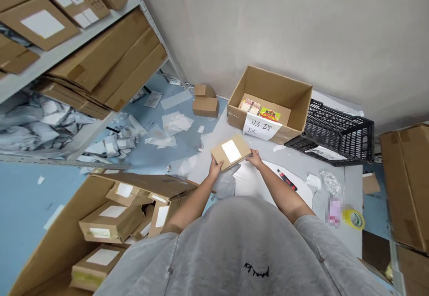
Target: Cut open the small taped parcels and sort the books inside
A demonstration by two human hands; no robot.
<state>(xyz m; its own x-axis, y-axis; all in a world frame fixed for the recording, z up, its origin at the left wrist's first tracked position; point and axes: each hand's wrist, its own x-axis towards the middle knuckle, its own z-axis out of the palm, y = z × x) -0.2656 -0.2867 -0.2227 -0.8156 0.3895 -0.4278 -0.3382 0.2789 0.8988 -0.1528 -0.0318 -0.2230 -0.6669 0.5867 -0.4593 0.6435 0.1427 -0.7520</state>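
Note:
Both my hands hold a small flat cardboard parcel (231, 152) with a white label on top, just above a grey table (348, 184). My left hand (215, 167) grips its near left corner, fingers closed on the edge. At the right side, my right hand (255, 157) holds the parcel's edge. A grey plastic mailer bag (225, 183) and a white sheet (251, 182) lie under the parcel.
An open carton (295, 95) with a paper sign and small packs stands at the table's far side, next to a black plastic crate (338, 130). A red-black cutter (286, 179) and yellow tape roll (353, 218) lie right. A large box of parcels (114, 220) sits left; shelves (77, 36) above.

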